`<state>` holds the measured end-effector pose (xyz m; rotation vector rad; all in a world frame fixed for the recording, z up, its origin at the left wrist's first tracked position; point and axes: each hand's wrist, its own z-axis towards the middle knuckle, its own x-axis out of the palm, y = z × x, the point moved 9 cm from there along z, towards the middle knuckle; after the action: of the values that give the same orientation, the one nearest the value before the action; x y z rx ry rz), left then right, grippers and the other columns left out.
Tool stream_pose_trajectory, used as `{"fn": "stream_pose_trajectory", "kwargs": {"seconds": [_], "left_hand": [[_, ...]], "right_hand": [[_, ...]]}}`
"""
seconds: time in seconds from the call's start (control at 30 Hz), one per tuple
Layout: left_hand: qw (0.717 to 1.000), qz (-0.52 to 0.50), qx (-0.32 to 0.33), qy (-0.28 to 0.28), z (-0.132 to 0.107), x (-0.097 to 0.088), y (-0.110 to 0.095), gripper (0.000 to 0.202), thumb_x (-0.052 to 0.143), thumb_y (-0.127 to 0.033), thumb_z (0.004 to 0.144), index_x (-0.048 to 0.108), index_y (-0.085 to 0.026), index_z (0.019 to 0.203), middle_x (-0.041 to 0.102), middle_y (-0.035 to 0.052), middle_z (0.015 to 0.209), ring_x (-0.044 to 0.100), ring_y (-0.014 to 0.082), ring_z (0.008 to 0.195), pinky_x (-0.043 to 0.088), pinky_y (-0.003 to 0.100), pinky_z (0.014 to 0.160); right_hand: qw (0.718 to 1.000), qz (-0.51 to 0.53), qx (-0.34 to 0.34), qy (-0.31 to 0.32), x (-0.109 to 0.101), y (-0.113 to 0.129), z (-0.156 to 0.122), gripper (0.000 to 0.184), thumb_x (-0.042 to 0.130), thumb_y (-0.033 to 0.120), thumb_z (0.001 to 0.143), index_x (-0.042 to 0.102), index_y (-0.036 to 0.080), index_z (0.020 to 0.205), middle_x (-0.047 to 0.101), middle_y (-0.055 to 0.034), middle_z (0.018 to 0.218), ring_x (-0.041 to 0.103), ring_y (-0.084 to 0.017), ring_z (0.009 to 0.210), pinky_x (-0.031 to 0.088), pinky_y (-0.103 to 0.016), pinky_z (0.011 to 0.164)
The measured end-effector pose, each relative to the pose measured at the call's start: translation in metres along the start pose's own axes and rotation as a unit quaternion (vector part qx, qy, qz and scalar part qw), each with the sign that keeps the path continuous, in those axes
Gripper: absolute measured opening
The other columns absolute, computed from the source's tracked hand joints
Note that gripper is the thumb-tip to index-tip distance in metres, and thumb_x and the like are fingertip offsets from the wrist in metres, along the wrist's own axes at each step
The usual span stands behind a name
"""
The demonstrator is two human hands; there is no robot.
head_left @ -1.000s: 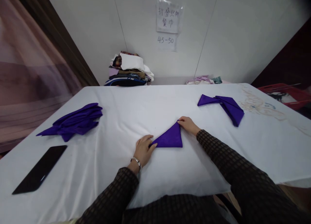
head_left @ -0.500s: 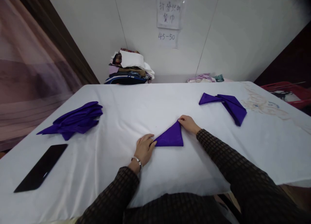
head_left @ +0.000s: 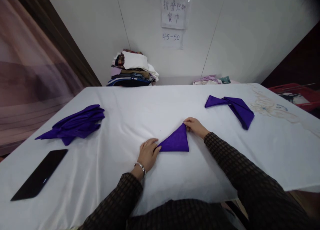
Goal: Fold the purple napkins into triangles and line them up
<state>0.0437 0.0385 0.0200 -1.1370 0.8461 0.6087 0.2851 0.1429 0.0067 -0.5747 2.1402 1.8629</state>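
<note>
A purple cloth napkin (head_left: 177, 140), folded into a triangle, lies on the white tablecloth in front of me. My left hand (head_left: 149, 153), with a bracelet at the wrist, holds its left corner under the thumb, the other fingers resting on the cloth. At the top corner, my right hand (head_left: 194, 126) pinches the napkin between thumb and fingertips. Another folded purple napkin (head_left: 238, 109), with a narrow end pointing left, lies farther back on the right. Over on the left is a loose pile of purple napkins (head_left: 75, 123).
A dark phone-like slab (head_left: 40, 175) lies at the left front. Along the wall stands a stack of folded clothes (head_left: 135, 68), with more fabric (head_left: 208, 80) to its right. A red basket (head_left: 303, 93) is beyond the right table edge. A pink curtain (head_left: 32, 73) hangs at left.
Both hands stay at the same two corners. The napkin's slanted edge now bows slightly inward. The view has shifted a little.
</note>
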Motion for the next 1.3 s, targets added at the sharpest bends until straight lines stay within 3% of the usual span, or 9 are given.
{"fn": "stream_pose_trajectory", "kwargs": {"seconds": [0.13,0.3,0.67,0.9,1.3], "left_hand": [[1.000,-0.001,0.007,-0.007,0.000,0.000,0.001,0.025,0.044,-0.033,0.088,0.061,-0.022,0.075,0.061,0.0052,0.115,0.052,0.0233,0.111,0.037,0.045,0.096],[1.000,0.005,0.005,0.000,0.000,0.000,0.001,0.024,0.043,-0.033,0.089,0.059,-0.022,0.075,0.060,0.0046,0.116,0.050,0.0231,0.113,0.036,0.045,0.096],[1.000,0.007,0.007,-0.008,0.000,-0.002,-0.001,0.024,0.045,-0.033,0.088,0.061,-0.022,0.074,0.061,0.0053,0.115,0.053,0.0239,0.110,0.038,0.046,0.095],[1.000,0.008,0.001,-0.004,0.000,-0.001,0.001,0.024,0.043,-0.032,0.089,0.060,-0.022,0.075,0.061,0.0053,0.116,0.051,0.0235,0.111,0.037,0.046,0.096],[1.000,0.010,-0.005,-0.006,-0.001,-0.001,0.000,0.025,0.041,-0.031,0.090,0.060,-0.022,0.076,0.061,0.0046,0.116,0.051,0.0225,0.113,0.036,0.045,0.097]], "right_hand": [[0.993,0.102,-0.004,0.061,0.003,0.001,-0.003,0.029,0.053,0.025,0.078,0.057,0.017,0.106,0.054,0.0039,0.061,0.049,-0.008,0.050,0.033,-0.018,0.041],[0.982,0.143,0.014,0.125,0.001,-0.003,-0.003,0.025,0.059,0.023,0.071,0.061,0.016,0.096,0.055,0.0031,0.063,0.051,-0.008,0.054,0.032,-0.018,0.043],[0.974,0.013,0.012,0.224,0.002,0.008,0.010,0.010,0.058,0.016,0.067,0.058,0.016,0.078,0.059,0.0045,0.058,0.052,-0.008,0.050,0.037,-0.019,0.045],[0.972,-0.026,0.007,0.234,0.005,0.012,0.018,0.005,0.058,0.015,0.069,0.059,0.017,0.073,0.063,0.0023,0.061,0.054,-0.009,0.050,0.037,-0.019,0.043],[0.974,-0.142,-0.041,0.171,0.014,0.011,0.030,0.012,0.053,0.008,0.068,0.057,0.019,0.064,0.056,0.0030,0.048,0.052,-0.012,0.045,0.040,-0.022,0.049]]}}
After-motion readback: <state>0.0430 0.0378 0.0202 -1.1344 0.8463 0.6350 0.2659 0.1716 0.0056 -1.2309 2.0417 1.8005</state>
